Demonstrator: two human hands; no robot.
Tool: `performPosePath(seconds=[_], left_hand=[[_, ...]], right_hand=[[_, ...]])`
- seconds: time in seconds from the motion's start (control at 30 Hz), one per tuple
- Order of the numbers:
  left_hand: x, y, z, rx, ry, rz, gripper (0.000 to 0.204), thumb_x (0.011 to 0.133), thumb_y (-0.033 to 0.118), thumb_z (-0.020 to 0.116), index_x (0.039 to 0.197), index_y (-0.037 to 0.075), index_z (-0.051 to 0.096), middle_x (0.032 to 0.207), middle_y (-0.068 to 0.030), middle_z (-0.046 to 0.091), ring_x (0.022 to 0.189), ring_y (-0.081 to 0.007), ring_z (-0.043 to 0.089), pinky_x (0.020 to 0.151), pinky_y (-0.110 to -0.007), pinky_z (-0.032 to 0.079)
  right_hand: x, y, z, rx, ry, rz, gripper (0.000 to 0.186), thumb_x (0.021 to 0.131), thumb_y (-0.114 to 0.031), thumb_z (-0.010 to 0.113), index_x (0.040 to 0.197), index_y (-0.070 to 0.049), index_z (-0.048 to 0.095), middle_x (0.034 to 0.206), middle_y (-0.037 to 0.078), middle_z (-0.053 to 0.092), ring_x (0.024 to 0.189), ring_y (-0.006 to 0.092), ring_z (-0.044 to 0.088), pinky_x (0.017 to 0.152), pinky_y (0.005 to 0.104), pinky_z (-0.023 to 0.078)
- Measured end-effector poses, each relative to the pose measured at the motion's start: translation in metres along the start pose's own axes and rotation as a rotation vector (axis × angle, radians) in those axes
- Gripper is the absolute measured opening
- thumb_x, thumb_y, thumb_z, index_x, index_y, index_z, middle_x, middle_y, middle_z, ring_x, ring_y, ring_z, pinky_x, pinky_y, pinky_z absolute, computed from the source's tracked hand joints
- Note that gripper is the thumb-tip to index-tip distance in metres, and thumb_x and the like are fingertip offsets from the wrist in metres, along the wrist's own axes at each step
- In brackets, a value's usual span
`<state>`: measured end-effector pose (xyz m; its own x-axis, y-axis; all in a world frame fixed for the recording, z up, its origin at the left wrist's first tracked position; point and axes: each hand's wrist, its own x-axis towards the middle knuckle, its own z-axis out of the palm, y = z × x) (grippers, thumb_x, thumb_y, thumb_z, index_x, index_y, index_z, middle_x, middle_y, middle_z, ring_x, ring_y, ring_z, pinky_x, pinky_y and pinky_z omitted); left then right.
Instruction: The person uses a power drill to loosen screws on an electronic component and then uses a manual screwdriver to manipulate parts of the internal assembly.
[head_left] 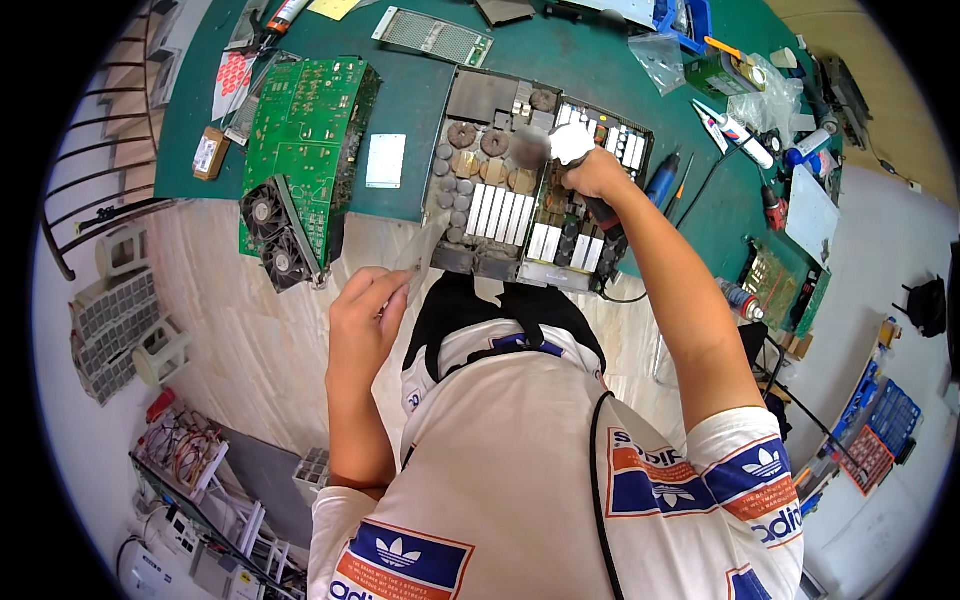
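Observation:
My right hand (597,178) is wrapped round a hand-held power tool (573,144) with a dark grip and a pale, bright front part. A round dark blur shows beside its front; I cannot make out what it is. The tool is over an open electronics unit (490,145) with coils, capacitors and rows of pale metal fins, dusty in places. My left hand (368,305) is closed, its fingertips pinching a thin see-through plastic sheet (428,248) at the unit's near left corner.
Left on the green table (400,90) lies a green circuit board (305,120) with two black fans (275,235) at its near end, overhanging the edge. A white plate (386,161) lies between board and unit. Tubes (745,140), a screwdriver (684,178) and a circuit board (775,280) are at right.

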<state>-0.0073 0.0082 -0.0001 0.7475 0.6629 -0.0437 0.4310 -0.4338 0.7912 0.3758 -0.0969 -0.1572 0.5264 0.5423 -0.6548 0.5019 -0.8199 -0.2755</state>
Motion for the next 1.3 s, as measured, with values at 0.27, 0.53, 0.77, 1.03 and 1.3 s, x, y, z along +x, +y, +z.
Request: performPosePath(seconds=[0.27, 0.53, 0.77, 1.03, 1.3], left_hand=[[0.002, -0.006, -0.003, 0.046, 0.007, 0.064, 0.028, 0.086, -0.011, 0.066, 0.109, 0.001, 0.074, 0.091, -0.0116, 0.059, 0.077, -0.0276, 0.064, 0.069, -0.035, 0.052], [0.005, 0.001, -0.006, 0.084, 0.048, 0.083, 0.029, 0.085, -0.011, 0.066, 0.11, 0.002, 0.074, 0.092, -0.0117, 0.058, 0.08, -0.0283, 0.062, 0.071, -0.035, 0.052], [0.001, 0.004, -0.012, 0.082, 0.056, -0.011, 0.025, 0.083, -0.008, 0.07, 0.107, -0.001, 0.075, 0.094, -0.0128, 0.062, 0.083, -0.029, 0.064, 0.073, -0.036, 0.052], [0.0, -0.001, -0.016, 0.113, 0.075, 0.036, 0.021, 0.085, -0.006, 0.07, 0.105, -0.002, 0.075, 0.1, -0.0142, 0.07, 0.088, -0.0284, 0.069, 0.076, -0.034, 0.054], [-0.008, -0.003, -0.017, 0.104, 0.105, -0.008, 0.021, 0.084, -0.004, 0.072, 0.105, -0.001, 0.075, 0.103, -0.0174, 0.072, 0.095, -0.035, 0.07, 0.085, -0.039, 0.055]], right_hand=[[0.001, -0.008, -0.008, 0.161, -0.097, 0.13, 0.032, 0.072, -0.026, 0.073, 0.082, 0.004, 0.076, 0.082, 0.019, 0.076, 0.081, 0.0313, 0.076, 0.076, 0.0378, 0.06], [-0.008, -0.006, -0.012, 0.218, -0.059, 0.123, 0.026, 0.072, -0.014, 0.076, 0.089, 0.004, 0.071, 0.075, 0.014, 0.072, 0.059, 0.0225, 0.07, 0.059, 0.0374, 0.058], [-0.014, -0.008, -0.018, 0.233, -0.073, 0.113, 0.025, 0.072, -0.012, 0.077, 0.086, 0.006, 0.069, 0.072, 0.013, 0.071, 0.057, 0.0215, 0.069, 0.058, 0.037, 0.056], [-0.014, 0.001, -0.016, 0.28, -0.038, 0.12, 0.023, 0.071, -0.012, 0.077, 0.084, 0.005, 0.068, 0.071, 0.013, 0.07, 0.057, 0.0217, 0.069, 0.057, 0.0374, 0.056], [-0.013, 0.009, -0.011, 0.422, -0.061, 0.087, 0.02, 0.072, -0.009, 0.075, 0.086, 0.003, 0.068, 0.071, 0.01, 0.068, 0.055, 0.0203, 0.067, 0.054, 0.0373, 0.054]])
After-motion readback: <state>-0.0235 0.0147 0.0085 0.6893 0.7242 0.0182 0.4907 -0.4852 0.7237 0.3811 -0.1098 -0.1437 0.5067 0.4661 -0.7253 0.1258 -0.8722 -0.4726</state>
